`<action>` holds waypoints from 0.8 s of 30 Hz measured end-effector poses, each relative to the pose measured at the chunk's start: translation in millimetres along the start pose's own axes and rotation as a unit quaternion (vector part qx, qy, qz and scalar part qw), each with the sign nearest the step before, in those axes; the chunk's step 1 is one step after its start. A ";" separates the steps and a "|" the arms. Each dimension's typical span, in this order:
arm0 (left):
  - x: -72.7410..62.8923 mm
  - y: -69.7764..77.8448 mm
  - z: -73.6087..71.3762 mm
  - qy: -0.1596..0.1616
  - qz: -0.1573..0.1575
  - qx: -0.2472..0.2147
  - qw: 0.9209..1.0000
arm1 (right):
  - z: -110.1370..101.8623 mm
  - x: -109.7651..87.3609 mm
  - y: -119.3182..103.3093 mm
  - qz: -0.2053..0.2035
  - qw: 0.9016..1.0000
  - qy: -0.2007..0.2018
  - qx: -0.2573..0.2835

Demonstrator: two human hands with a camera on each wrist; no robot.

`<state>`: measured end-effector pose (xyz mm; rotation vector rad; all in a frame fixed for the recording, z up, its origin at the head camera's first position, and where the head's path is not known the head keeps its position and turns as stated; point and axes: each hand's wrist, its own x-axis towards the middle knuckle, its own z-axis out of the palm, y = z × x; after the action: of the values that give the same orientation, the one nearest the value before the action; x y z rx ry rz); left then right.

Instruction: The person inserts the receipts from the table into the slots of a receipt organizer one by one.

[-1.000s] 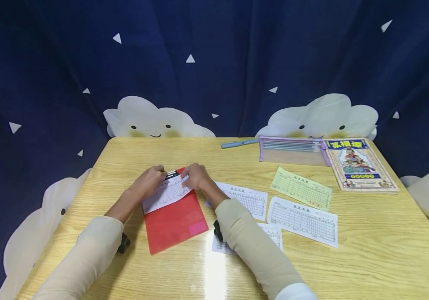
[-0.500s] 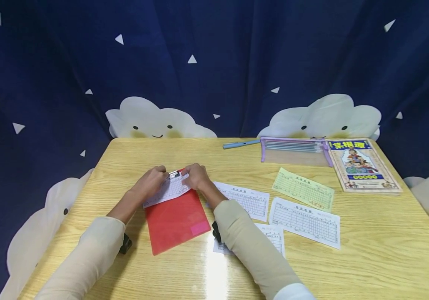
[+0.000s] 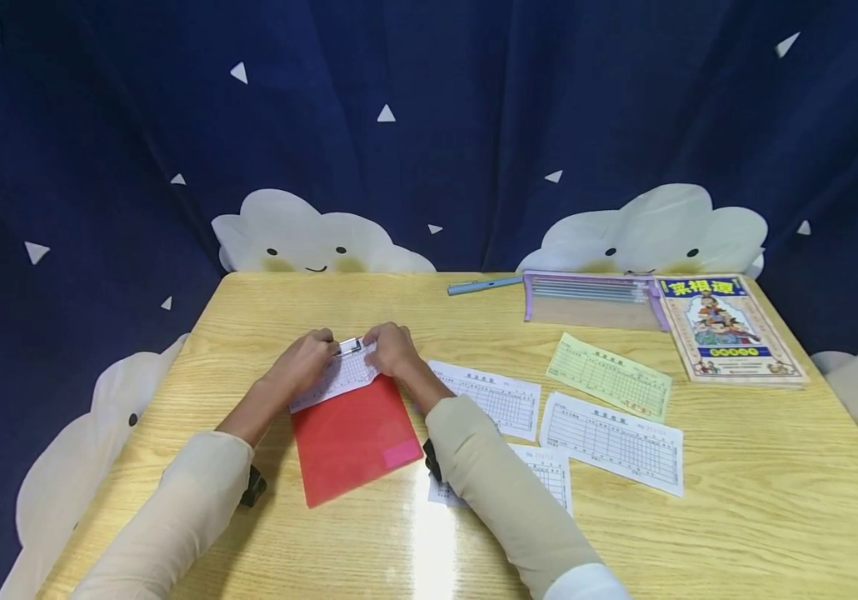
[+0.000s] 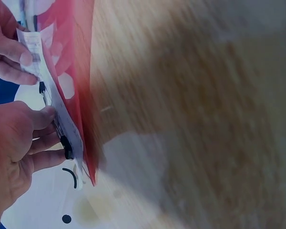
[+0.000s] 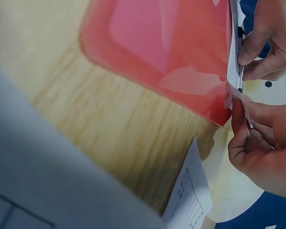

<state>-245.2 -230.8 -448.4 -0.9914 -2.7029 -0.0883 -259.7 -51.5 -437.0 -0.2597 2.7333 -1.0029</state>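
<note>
A red plastic folder (image 3: 357, 446) with a pink label patch lies on the table, a metal clip (image 3: 349, 347) at its far edge. Over its far part lies a white printed form (image 3: 339, 375). My left hand (image 3: 305, 363) grips the clip; in the left wrist view the thumb and fingers pinch the clip (image 4: 58, 125) between its black ends. At the form's right corner is my right hand (image 3: 393, 350). The right wrist view has that hand (image 5: 267, 143) pinching the paper's corner between thumb and curled fingers. The form's far edge is partly hidden by both hands.
Several white forms (image 3: 612, 442) and a green form (image 3: 609, 379) lie to the right, one partly under my right forearm. A blue pen (image 3: 483, 286), a purple-edged pencil pouch (image 3: 594, 302) and a book (image 3: 729, 329) sit along the back.
The form's near edge has shifted slightly away from me, toward the clip, uncovering more red folder. The clip shows more of its bright metal. Both hands keep their hold.
</note>
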 end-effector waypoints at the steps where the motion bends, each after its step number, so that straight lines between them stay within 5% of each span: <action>1: 0.1 0.1 -0.1 0.000 0.000 0.001 1.000 | -0.1 -0.1 -0.2 0.000 1.000 0.000 0.002; 8: 0.0 0.2 -0.3 0.003 -0.003 0.004 1.000 | 2.7 1.6 0.3 -0.002 1.000 0.006 -0.005; 14: 1.5 -1.3 -1.0 0.002 -0.017 -0.031 0.999 | 0.2 -0.5 5.2 -0.022 0.997 0.010 -0.069; 24: 1.5 -6.5 -7.1 -0.021 -0.067 -0.088 0.994 | -34.0 -12.9 13.8 -0.050 0.996 -0.020 -0.069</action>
<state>-249.0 -235.9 -440.9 -0.8651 -2.8368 -0.3413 -257.5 -17.2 -418.9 -0.4403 2.7803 -0.8226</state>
